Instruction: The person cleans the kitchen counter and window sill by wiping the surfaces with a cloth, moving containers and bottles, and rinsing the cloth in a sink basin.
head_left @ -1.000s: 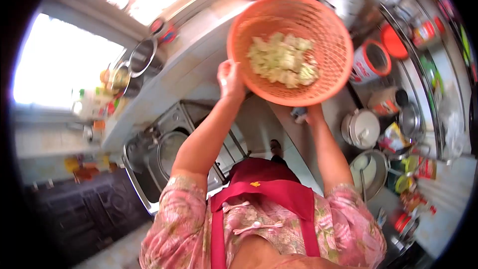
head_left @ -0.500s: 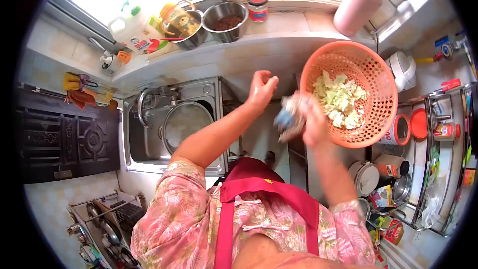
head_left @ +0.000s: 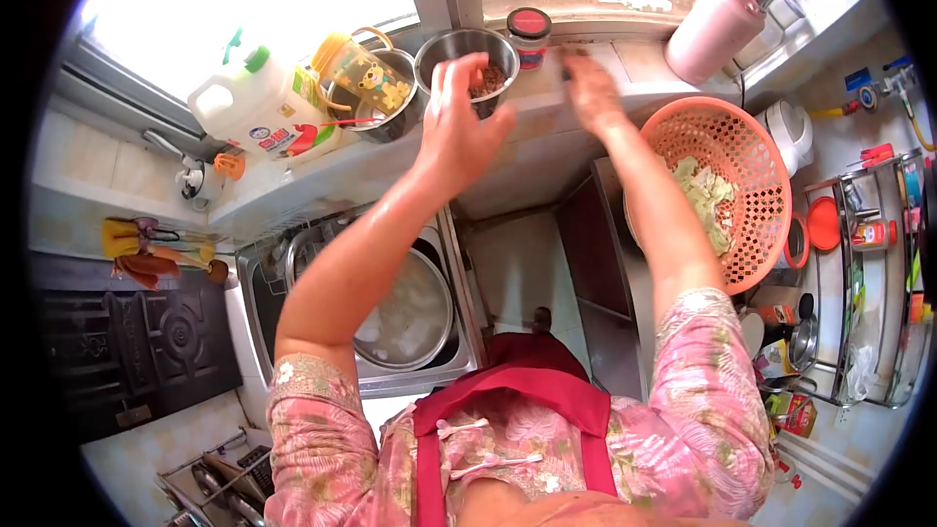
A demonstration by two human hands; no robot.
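Observation:
My left hand [head_left: 457, 127] is raised in front of a steel pot [head_left: 426, 63] on the window ledge, its fingers apart and slightly curled. Reddish-brown contents [head_left: 492, 81] show inside that pot, partly hidden by the hand. My right hand [head_left: 592, 93] reaches over the ledge, just right of a jar with a dark red lid [head_left: 529, 24]. Motion blurs its fingers, and whether they hold anything is unclear. Below my right forearm, an orange plastic colander [head_left: 766, 205] contains torn pale green leaves [head_left: 705, 197], part of them covered by the arm.
On the ledge stand a large white jug [head_left: 239, 102], a second steel pot [head_left: 395, 117] with a yellow bottle [head_left: 366, 73] on it, and a pink flask [head_left: 712, 34]. A sink [head_left: 467, 278] with a round basin [head_left: 405, 307] lies lower left. Racks [head_left: 839, 293] line the right.
Both hands have moved up to the window ledge. The grey-blue cloth seen in my right hand earlier is no longer visible. The view has shifted toward the window.

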